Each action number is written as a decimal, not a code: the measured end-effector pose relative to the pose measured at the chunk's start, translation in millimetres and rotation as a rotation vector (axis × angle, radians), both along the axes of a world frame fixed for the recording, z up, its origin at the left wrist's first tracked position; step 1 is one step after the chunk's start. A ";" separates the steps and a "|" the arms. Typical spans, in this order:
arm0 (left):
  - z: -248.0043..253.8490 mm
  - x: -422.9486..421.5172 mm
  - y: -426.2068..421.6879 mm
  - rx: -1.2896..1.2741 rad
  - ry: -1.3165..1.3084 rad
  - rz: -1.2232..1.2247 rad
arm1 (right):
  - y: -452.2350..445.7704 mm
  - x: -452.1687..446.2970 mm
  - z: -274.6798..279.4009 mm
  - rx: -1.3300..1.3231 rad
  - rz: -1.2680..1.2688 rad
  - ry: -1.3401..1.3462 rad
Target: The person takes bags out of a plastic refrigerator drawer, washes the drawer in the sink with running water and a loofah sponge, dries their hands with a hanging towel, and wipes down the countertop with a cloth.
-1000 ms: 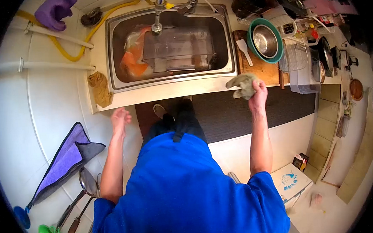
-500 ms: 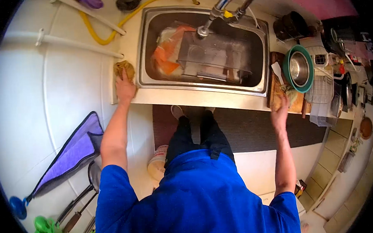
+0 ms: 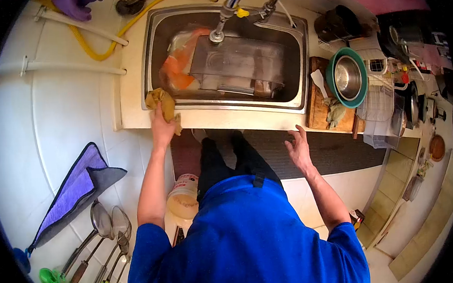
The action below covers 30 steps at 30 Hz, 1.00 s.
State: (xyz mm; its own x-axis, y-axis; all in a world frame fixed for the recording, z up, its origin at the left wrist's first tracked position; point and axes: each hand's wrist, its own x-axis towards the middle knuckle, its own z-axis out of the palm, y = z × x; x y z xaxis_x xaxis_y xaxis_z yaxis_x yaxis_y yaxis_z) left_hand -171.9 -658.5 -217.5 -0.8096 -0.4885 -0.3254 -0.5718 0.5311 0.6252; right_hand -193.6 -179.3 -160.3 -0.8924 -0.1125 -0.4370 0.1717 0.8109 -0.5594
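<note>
My left hand [image 3: 162, 126] grips a brown-yellow cloth [image 3: 162, 101] over the front left corner of the sink rim [image 3: 219, 106]. In the sink lie a clear plastic bin [image 3: 232, 64] and an orange and white bag [image 3: 177, 67]. My right hand [image 3: 298, 149] is empty with its fingers apart, just in front of the counter edge. A greyish-green cloth [image 3: 335, 112] rests on the wooden cutting board [image 3: 317, 117], beside a white spatula [image 3: 318, 82] and a teal basin [image 3: 362, 94] with a metal bowl [image 3: 347, 78] in it.
The faucet [image 3: 217, 35] hangs over the sink. Wire racks [image 3: 379, 100] and dark pots [image 3: 339, 24] stand to the right. A yellow hose [image 3: 99, 56] and white pipes [image 3: 74, 66] are at the left. A bucket [image 3: 183, 197] stands on the floor below the counter.
My left hand has picked up the brown-yellow cloth from the counter's left end and moved it right to the sink corner. My right hand has let go of the greyish-green cloth on the board and drawn left.
</note>
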 end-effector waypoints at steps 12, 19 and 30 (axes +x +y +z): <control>-18.4 -41.3 79.9 -0.351 0.301 -0.717 | 60.3 35.5 -14.3 -0.002 -0.121 -0.072; -35.7 -78.9 250.2 -0.268 0.431 -0.807 | 101.4 43.2 0.5 -0.003 -0.185 -0.135; -38.9 -102.0 384.7 0.081 0.465 -0.894 | 138.0 104.2 -5.0 0.062 -0.249 -0.188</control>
